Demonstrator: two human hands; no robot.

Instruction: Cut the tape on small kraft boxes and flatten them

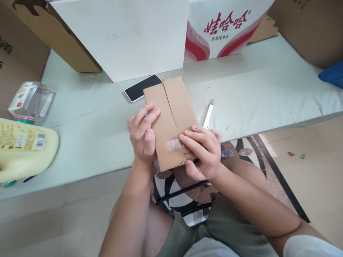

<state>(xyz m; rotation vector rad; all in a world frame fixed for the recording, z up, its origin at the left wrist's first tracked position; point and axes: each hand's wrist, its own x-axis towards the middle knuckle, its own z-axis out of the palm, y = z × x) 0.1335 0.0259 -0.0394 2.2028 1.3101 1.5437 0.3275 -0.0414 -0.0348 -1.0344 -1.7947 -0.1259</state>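
A flat brown cardboard box (168, 117) lies tilted at the table's front edge, its near end jutting past it. A seam runs along its top, and a piece of clear tape (174, 144) sits near the close end. My left hand (143, 134) grips the box's left side, fingertips on the top face. At the lower right, my right hand (202, 151) holds the box with its fingers on top and the thumb at the near edge. A box cutter (208, 114) lies just right of the box. Beyond the box's left corner is a phone (143, 88).
White boxes (128, 39) stand at the back of the table (88, 132). On the left lie a clear plastic bottle (33, 101) and a yellow bottle (26, 150). A blue object (332, 75) is at the far right. Small wrappers (302, 156) lie on the floor.
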